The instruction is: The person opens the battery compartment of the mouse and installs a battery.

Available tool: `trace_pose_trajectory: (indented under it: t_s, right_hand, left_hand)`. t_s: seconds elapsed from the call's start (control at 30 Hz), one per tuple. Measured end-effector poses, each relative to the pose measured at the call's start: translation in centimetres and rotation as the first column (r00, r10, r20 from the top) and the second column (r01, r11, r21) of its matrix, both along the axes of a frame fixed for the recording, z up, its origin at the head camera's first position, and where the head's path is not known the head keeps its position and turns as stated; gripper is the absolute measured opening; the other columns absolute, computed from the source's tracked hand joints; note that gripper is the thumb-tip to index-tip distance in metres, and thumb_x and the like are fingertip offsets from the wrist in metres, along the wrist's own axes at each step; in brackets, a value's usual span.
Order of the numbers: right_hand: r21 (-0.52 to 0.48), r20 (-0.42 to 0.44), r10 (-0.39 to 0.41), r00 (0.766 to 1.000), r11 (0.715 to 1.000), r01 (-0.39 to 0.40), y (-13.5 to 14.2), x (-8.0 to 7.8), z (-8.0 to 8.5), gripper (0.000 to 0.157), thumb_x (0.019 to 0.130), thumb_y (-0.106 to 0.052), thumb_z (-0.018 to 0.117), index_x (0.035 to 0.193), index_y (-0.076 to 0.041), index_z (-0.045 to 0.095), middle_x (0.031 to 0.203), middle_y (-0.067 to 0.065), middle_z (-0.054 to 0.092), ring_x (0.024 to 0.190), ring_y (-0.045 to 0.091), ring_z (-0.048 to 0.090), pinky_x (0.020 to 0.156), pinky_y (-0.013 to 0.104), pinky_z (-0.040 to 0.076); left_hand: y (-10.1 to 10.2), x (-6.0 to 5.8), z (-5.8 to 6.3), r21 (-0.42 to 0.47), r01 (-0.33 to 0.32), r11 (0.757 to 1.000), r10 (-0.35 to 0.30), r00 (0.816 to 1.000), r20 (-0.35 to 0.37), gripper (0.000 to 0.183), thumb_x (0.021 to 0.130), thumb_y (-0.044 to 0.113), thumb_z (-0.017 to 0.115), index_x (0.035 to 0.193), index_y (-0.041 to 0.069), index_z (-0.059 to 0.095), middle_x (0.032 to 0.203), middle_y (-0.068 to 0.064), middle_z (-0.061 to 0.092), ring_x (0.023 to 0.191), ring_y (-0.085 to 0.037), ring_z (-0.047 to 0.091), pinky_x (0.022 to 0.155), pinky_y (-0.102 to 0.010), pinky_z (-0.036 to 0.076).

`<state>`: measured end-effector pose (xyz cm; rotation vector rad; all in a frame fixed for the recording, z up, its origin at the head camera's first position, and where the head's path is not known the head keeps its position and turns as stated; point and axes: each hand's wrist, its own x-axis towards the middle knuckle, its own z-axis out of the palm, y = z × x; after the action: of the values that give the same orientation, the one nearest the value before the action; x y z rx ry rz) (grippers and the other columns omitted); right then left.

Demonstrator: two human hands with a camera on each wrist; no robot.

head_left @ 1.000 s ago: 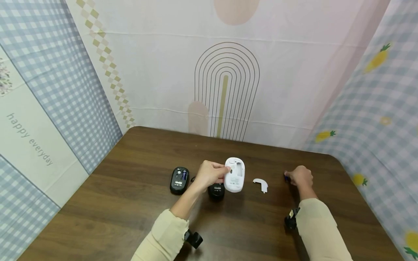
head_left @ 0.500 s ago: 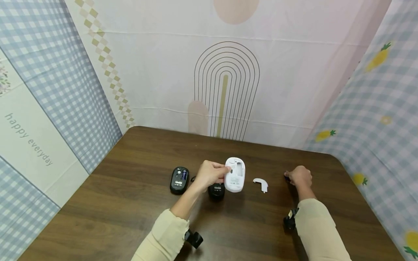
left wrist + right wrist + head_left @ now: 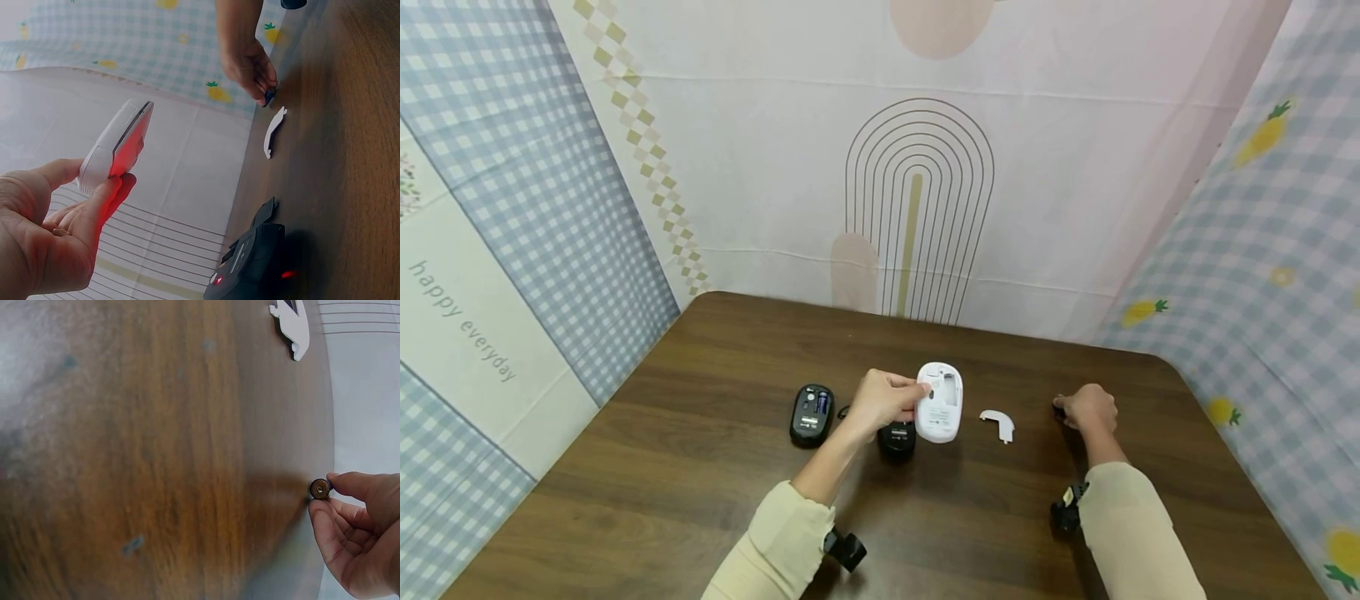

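Observation:
My left hand (image 3: 880, 402) holds up a white computer mouse (image 3: 939, 403), thumb on its underside, which faces me with the battery bay uncovered. In the left wrist view, a red glow from the mouse (image 3: 119, 144) falls on the fingers. Over at the right of the table, my right hand (image 3: 1092, 407) pinches a small dark battery (image 3: 1059, 410) between thumb and fingers, right at the tabletop. Its round end (image 3: 320, 489) faces the camera in the right wrist view. Between the hands lies the curved white battery cover (image 3: 1000, 425).
A black mouse (image 3: 812, 415) lies bottom up on the left, a blue battery (image 3: 823, 402) in its bay. Another black mouse (image 3: 898, 440) sits partly hidden behind the left hand. Fabric hangings (image 3: 760, 167) rise behind the brown table (image 3: 760, 333).
Both hands stay almost where they were. The battery in the right fingers looks slightly turned, with less blue showing.

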<state>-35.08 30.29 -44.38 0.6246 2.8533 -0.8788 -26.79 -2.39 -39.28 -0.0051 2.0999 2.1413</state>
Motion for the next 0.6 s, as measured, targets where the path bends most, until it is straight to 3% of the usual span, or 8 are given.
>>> trace_pose_trajectory:
  t_s: [0.33,0.6]
  right_hand:
    - [0.011,-0.025,0.009,1.0,1.0,-0.009,-0.4,0.2,0.1,0.034,0.085,-0.028,0.065,0.08,0.005,0.064,0.051,0.004,0.06,0.05,0.017,0.061,0.051,0.04,0.05]
    - [0.036,-0.057,0.075,0.996,0.997,-0.073,-1.1,0.5,0.5,0.036,0.084,-0.031,0.066,0.077,0.004,0.068,0.049,0.002,0.059,0.051,0.019,0.06,0.066,0.048,0.051]
  left_hand:
    - [0.0,-0.1,-0.1,0.002,0.003,1.0,-0.003,1.0,-0.001,0.026,0.082,0.01,0.069,0.098,-0.011,0.067,0.084,-0.018,0.068,0.072,-0.025,0.067,0.063,-0.03,0.057]
    - [0.0,0.0,-0.2,-0.003,0.005,1.0,-0.005,1.0,-0.006,0.026,0.082,0.01,0.069,0.098,-0.01,0.067,0.085,-0.019,0.068,0.072,-0.025,0.067,0.063,-0.03,0.057]
